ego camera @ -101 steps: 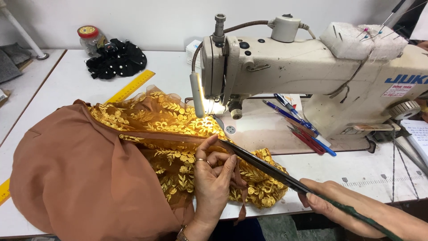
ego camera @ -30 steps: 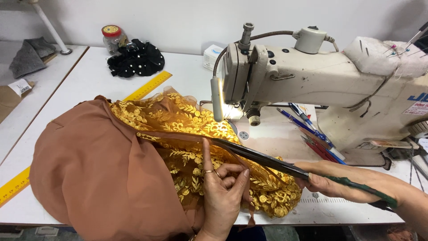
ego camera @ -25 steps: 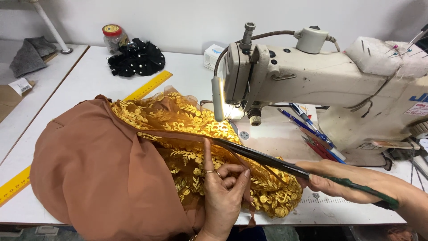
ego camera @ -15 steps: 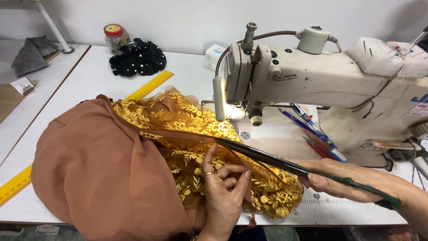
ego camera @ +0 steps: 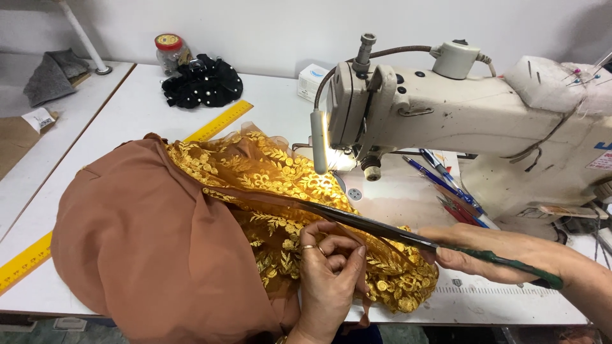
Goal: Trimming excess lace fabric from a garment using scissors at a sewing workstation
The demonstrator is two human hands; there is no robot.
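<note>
A brown garment (ego camera: pixel 146 242) with gold embroidered net fabric (ego camera: pixel 274 178) lies bunched on the white table (ego camera: pixel 140 121) in front of a cream sewing machine (ego camera: pixel 459 121). My left hand (ego camera: pixel 328 277) pinches the embroidered fabric's edge near the table's front. My right hand (ego camera: pixel 503 251) grips the green handles of long dark scissors (ego camera: pixel 363 223), whose blades lie across the fabric and point left.
A yellow ruler (ego camera: pixel 220 121) runs diagonally under the cloth. A black beaded piece (ego camera: pixel 204 79) and a red-lidded jar (ego camera: pixel 169 51) stand at the back. Pens (ego camera: pixel 446 188) lie on the machine bed. A pincushion (ego camera: pixel 564 79) sits on the machine's top.
The view has shifted a little. My left hand has curled its fingers tighter on the fabric's edge. The scissors stay across the cloth.
</note>
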